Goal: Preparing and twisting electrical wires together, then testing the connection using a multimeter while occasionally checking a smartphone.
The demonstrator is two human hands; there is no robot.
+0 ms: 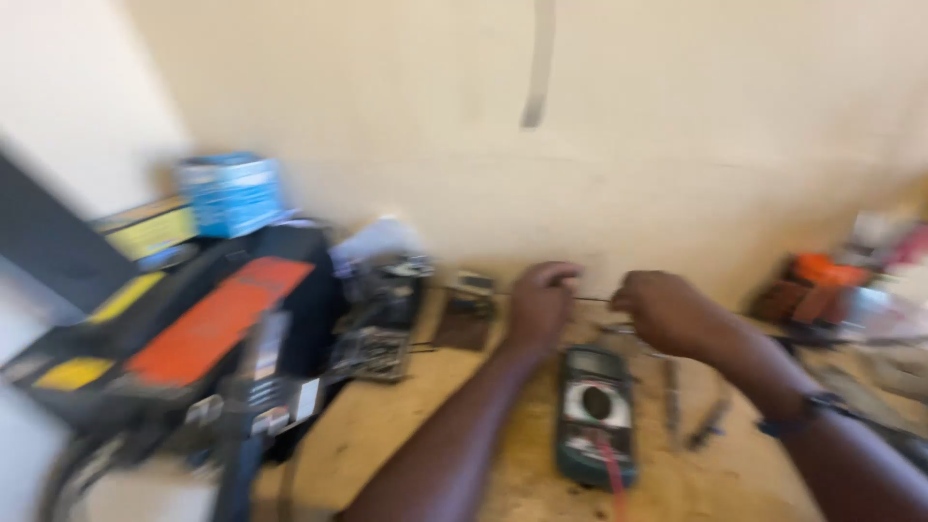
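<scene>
Left hand: the left hand (539, 302) is curled into a loose fist, with its fingers pinched on one end of a thin dark wire (592, 299).
Right hand: the right hand (665, 311) is curled too and pinches the other end of the same wire. The picture is blurry, so I cannot tell just how tight each pinch is.
Wire: it runs straight between the two hands, up above the wooden table (406, 425), near the pale wall (677, 116).
Meter: a dark green multimeter (596, 414) lies flat on the table, just under and between the hands. A red lead (613, 478) comes off its near end.
Tools nearby: some thin metal tools (710, 422) lie to the right of the meter, under the right arm.
Left side: a black toolbox with orange and yellow parts (208, 324) sits well off to the left, with a blue box (232, 193) behind it.
Doing it well: I think it helps to keep both hands steady, hold the wire gently so it does not bend, and keep it close over the meter.
</scene>
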